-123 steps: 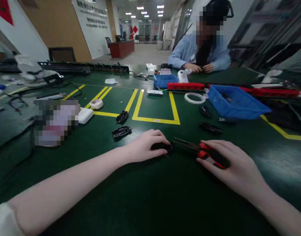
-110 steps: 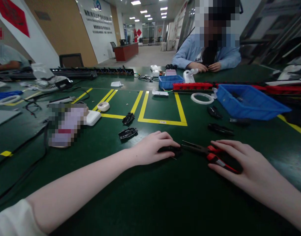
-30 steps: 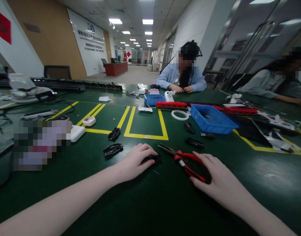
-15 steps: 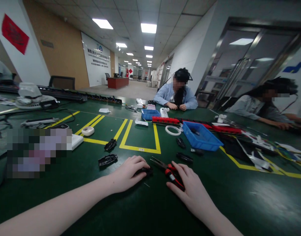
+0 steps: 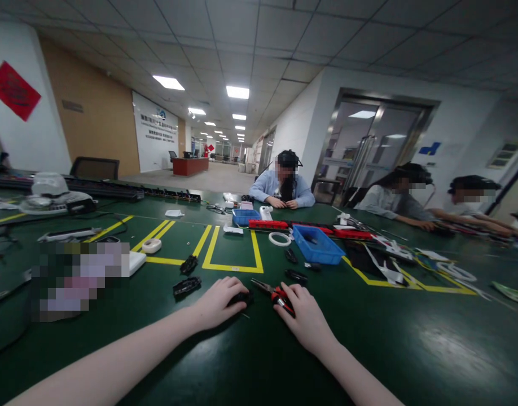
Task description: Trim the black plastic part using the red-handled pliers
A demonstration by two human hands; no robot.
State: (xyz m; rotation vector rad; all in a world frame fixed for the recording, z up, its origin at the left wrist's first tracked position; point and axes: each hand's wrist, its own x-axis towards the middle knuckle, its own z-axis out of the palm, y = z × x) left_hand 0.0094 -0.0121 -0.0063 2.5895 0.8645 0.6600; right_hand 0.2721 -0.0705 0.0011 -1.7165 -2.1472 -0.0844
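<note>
Green table (image 5: pixel 242 366), glossy, fills the lower frame; light glare at lower right. Yellow tape (image 5: pixel 233 269) marks boxes on it at centre, more at left and right. Left hand (image 5: pixel 220 301), lower centre, grips black part (image 5: pixel 245 298), mostly hidden by fingers. Right hand (image 5: pixel 306 316), just right of it, holds pliers (image 5: pixel 280 295) by the red handles, tips toward the part. Thin pin (image 5: pixel 245 315) on table just below left hand. Two black shells (image 5: pixel 187 286) left of the hands, more dark pieces (image 5: pixel 296 276) above the right hand. Blue bin (image 5: pixel 326 256) right of centre, white ring (image 5: pixel 280 239) beside it, red strip (image 5: pixel 267 224) behind. Tape roll (image 5: pixel 151 246) and white box (image 5: pixel 137 263) centre left, next to a pixelated item. Room: person in blue (image 5: pixel 304 193) across table, two others at right edge; glass doors (image 5: pixel 363 146) upper right, wall sign (image 5: pixel 154 135) upper left, red desk (image 5: pixel 190 166) far back, ceiling lights (image 5: pixel 237 92) up top.
</note>
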